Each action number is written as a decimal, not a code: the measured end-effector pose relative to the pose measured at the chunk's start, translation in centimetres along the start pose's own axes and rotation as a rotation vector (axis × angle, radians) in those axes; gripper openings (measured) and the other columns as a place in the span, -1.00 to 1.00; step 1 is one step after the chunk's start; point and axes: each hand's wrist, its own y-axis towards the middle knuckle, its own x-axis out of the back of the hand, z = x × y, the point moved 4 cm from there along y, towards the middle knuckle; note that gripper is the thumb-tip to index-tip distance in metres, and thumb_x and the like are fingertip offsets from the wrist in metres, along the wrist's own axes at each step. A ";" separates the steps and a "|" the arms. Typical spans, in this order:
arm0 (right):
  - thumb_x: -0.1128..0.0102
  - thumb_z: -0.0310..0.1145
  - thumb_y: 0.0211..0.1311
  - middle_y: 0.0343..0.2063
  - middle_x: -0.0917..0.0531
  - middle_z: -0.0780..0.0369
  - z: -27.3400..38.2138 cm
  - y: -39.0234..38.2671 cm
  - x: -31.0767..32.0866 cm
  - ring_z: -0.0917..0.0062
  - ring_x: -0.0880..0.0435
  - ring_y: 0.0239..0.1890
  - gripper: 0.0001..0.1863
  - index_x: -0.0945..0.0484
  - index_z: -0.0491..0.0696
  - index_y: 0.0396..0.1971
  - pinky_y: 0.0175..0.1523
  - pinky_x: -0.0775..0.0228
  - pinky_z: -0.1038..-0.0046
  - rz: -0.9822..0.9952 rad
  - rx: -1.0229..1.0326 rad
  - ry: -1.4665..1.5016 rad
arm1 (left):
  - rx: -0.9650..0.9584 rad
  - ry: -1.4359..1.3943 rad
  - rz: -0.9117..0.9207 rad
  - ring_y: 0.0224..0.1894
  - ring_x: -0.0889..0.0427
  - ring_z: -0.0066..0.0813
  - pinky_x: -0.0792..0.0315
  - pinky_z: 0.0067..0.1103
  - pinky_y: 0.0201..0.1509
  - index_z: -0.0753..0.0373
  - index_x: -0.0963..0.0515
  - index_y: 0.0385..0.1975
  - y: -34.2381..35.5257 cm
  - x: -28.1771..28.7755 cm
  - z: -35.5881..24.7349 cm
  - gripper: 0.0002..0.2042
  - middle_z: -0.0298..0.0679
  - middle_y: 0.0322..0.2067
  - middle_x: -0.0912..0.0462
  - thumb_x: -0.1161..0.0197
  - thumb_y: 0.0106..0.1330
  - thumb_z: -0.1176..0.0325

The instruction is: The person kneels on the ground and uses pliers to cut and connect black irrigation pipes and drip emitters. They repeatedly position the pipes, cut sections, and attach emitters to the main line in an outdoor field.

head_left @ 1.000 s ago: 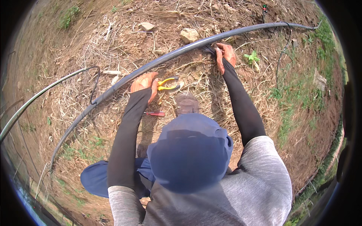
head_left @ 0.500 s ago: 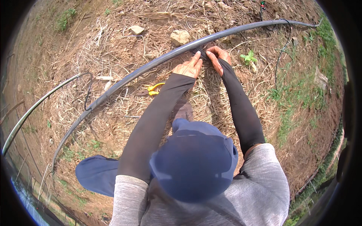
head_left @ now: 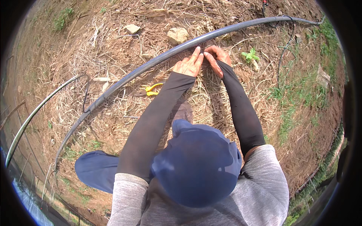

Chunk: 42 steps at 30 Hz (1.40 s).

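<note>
A thick dark grey hose (head_left: 166, 57) curves across the ground from lower left to upper right. At its near side my two hands meet. My left hand (head_left: 189, 64) has its fingers together, pointing up toward the hose, fingertips close to the right hand's. My right hand (head_left: 218, 58) is bent inward, thumb and fingers pinched together. Whatever lies between the fingertips is small, dark and mostly hidden; I cannot make it out. Below and left of my left hand lies a yellow-handled hand tool (head_left: 154, 89) on the straw, its dark jaws pointing left.
Two stones (head_left: 177, 36) (head_left: 132, 29) lie beyond the hose. A thin black tube (head_left: 285, 47) loops down from the hose at right. At left, a thin tube (head_left: 86, 94) joins the hose to a paler pipe (head_left: 44, 100). Dry straw, soil and a small green plant (head_left: 250, 56) surround the hands.
The dark thing visible between my fingertips earlier is now mostly hidden. My fingers have shifted slightly, and both hands stay close to the hose. The view has moved a little.
</note>
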 end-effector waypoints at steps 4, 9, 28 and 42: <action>-0.15 -0.32 0.21 -0.35 -0.63 0.21 -0.4 0.1 0.1 0.52 -0.60 -0.27 -0.81 -0.56 -0.07 -0.24 -0.14 -0.42 0.48 -0.010 -0.039 0.057 | 0.017 0.003 -0.024 -0.30 -0.61 -0.23 -0.56 -0.40 -0.26 0.23 -0.31 0.19 0.1 -0.3 0.1 -0.39 -0.05 0.27 -0.25 -0.22 0.03 0.46; -0.13 -0.43 0.21 -0.28 -0.61 0.15 -0.2 -0.5 0.0 0.48 -0.60 -0.23 -0.82 -0.55 -0.13 -0.21 -0.09 -0.42 0.46 -0.036 0.040 0.135 | 0.029 -0.009 -0.072 -0.32 -0.61 -0.24 -0.56 -0.40 -0.26 0.21 -0.34 0.18 0.1 -0.2 0.0 -0.46 -0.06 0.25 -0.29 -0.18 0.11 0.43; -0.18 -0.49 0.25 -0.34 -0.61 0.33 3.0 0.1 -0.4 0.71 -0.51 -0.33 -0.84 -0.54 -0.14 -0.18 -0.19 -0.36 0.65 -0.183 0.111 0.484 | 0.118 0.100 -0.013 -0.27 -0.59 -0.32 -0.55 -0.38 -0.22 0.06 -0.40 0.16 1.1 -1.9 -0.8 -0.56 -0.21 0.28 -0.26 -0.05 0.22 0.33; -0.16 -0.51 0.21 -0.34 -0.58 0.35 27.1 -1.5 -4.5 0.70 -0.50 -0.32 -0.81 -0.53 -0.13 -0.16 -0.16 -0.33 0.63 0.294 0.330 0.397 | 0.442 -0.231 -0.002 -0.34 -0.62 -0.21 -0.45 -0.34 -0.26 0.16 -0.55 -0.21 -20.0 26.6 7.5 -0.79 -0.20 -0.47 -0.60 -0.13 0.28 0.21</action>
